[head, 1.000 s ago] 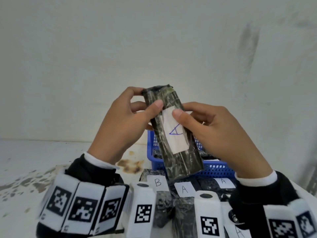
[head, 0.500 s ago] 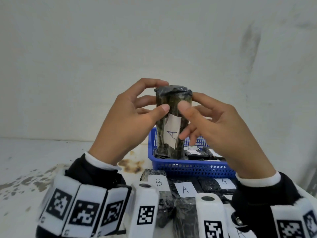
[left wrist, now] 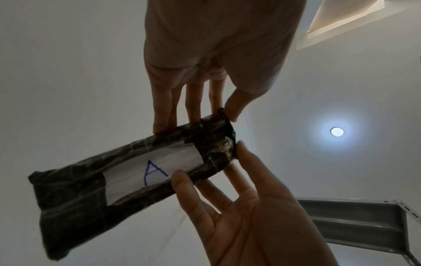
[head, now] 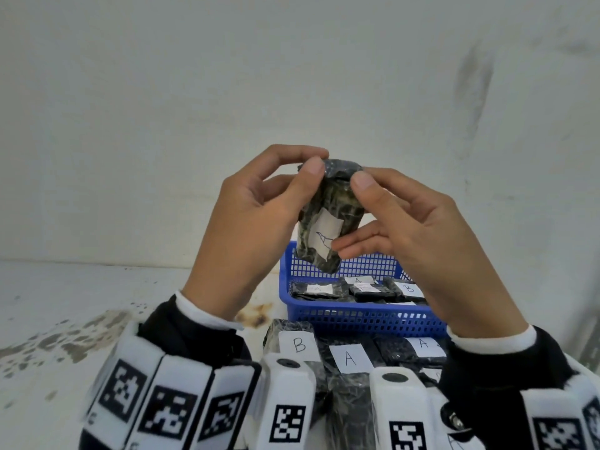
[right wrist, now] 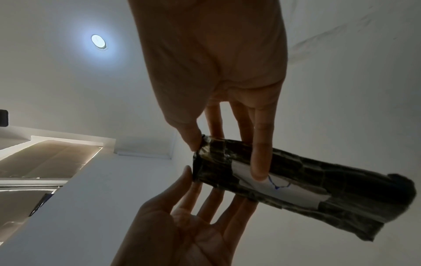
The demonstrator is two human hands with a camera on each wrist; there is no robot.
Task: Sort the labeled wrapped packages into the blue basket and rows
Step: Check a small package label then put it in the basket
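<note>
Above blue basket [head: 357, 315], left hand [head: 250, 222] and right hand [head: 418, 235] both pinching upright package labelled A [head: 328, 219]. Several labelled packages lying in basket, more in row [head: 349, 357] on table [head: 65, 303]. Sorting seemingly partway; held package awaiting placement.

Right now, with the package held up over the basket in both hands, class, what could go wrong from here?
1. Both the left hand and the right hand pinch only the top end of the wrapped package, so it could slip and drop.
2. It hangs over the blue basket, where A and B labels already lie mixed; its A label might land in the wrong group.
</note>
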